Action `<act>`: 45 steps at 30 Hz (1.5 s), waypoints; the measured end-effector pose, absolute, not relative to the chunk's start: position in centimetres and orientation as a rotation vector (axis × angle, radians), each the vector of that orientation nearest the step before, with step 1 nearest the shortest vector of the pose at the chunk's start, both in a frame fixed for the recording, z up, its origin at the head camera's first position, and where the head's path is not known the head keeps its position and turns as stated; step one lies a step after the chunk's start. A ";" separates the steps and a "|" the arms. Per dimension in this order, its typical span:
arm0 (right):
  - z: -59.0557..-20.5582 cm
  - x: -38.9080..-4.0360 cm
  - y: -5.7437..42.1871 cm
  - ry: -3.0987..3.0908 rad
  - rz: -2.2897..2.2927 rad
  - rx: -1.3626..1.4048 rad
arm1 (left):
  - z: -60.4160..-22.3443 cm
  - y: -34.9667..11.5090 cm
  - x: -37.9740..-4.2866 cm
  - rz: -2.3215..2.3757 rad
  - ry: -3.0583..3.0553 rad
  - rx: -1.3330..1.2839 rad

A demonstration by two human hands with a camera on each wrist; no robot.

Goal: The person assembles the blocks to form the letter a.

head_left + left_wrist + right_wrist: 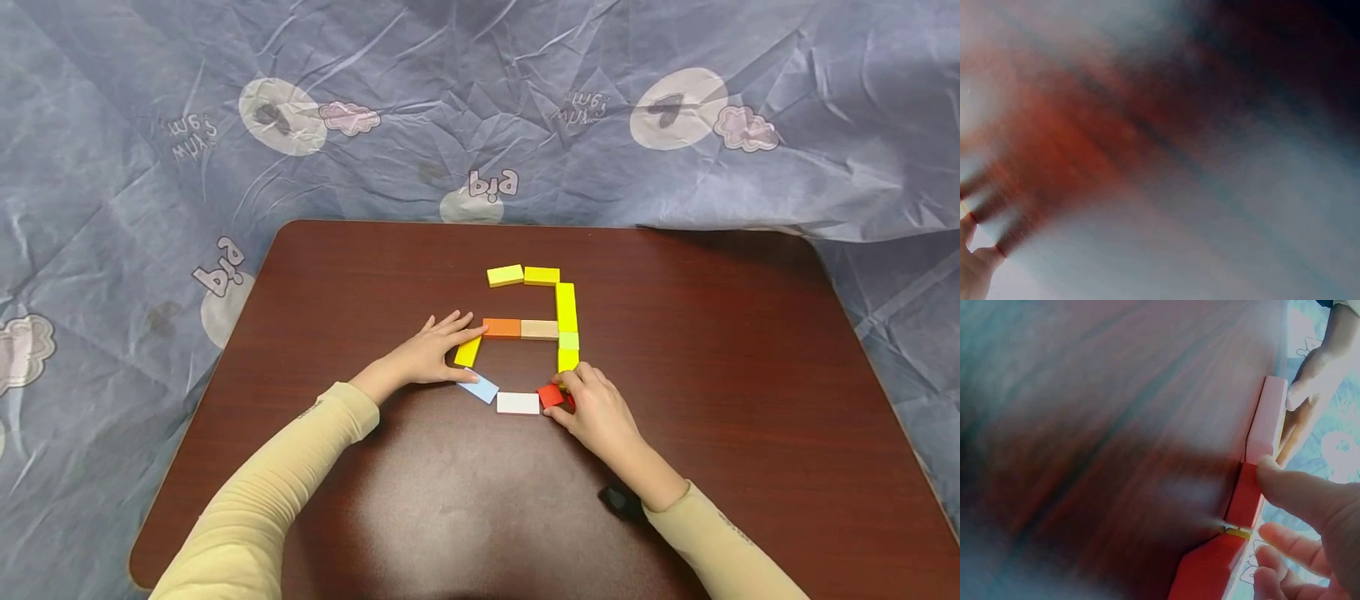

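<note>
Flat coloured blocks form an "a"-like outline on the table. My left hand (pixel 427 352) lies spread at its left side, its thumb on a light blue block (pixel 483 389) and its index fingertip at the end of an orange block (pixel 502 328). A yellow block (pixel 468 352) sits between that thumb and index finger. With thumb and index finger, my right hand (pixel 603 410) pinches a small red block (pixel 551 395) next to a white block (pixel 517 403). A second red block (pixel 1207 569), mostly hidden by this hand in the head view, lies beside it.
A beige block (pixel 539 330) continues the middle row to a right column of yellow blocks (pixel 566 307) and a light green one (pixel 568 341). Two yellow blocks (pixel 542 276) form the top. A small black object (pixel 621 502) is beside the right wrist. Grey-blue cloth (pixel 450 125) hangs behind the table.
</note>
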State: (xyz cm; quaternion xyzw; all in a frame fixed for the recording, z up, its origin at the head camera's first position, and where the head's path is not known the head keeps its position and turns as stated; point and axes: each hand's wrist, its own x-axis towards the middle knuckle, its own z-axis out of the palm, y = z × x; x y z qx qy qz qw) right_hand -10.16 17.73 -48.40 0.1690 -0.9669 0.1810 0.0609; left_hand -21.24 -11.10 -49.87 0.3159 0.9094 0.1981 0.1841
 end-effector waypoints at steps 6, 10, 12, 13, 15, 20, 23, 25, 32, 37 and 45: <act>-48.4 -10.7 17.9 -2.958 0.524 0.563 | -50.0 -11.1 -21.3 0.557 2.570 0.891; -48.3 -11.1 18.1 -2.951 0.522 0.600 | -50.1 -11.1 -21.4 0.564 2.568 0.885; -48.2 -11.3 18.3 -2.944 0.514 0.628 | -50.1 -11.1 -21.4 0.567 2.567 0.884; -48.2 -11.4 18.3 -2.943 0.508 0.642 | -50.2 -11.2 -21.4 0.570 2.568 0.886; -48.1 -11.6 18.5 -2.944 0.493 0.671 | -50.2 -11.2 -21.4 0.577 2.567 0.889; -48.0 -11.8 18.9 -2.964 0.467 0.728 | -50.2 -11.2 -21.4 0.575 2.564 0.888; -48.0 -11.9 19.1 -2.974 0.464 0.745 | -50.1 -11.2 -21.4 0.572 2.563 0.889; -48.0 -11.9 19.2 -2.973 0.463 0.755 | -50.1 -11.2 -21.4 0.571 2.562 0.888; -48.0 -12.0 19.4 -2.959 0.456 0.796 | -50.0 -11.1 -21.4 0.563 2.562 0.892; -47.8 -12.1 19.4 -2.971 0.458 0.815 | -50.0 -11.1 -21.4 0.559 2.562 0.891; -47.8 -12.0 18.9 -3.016 0.528 0.798 | -50.0 -11.1 -21.3 0.563 2.569 0.883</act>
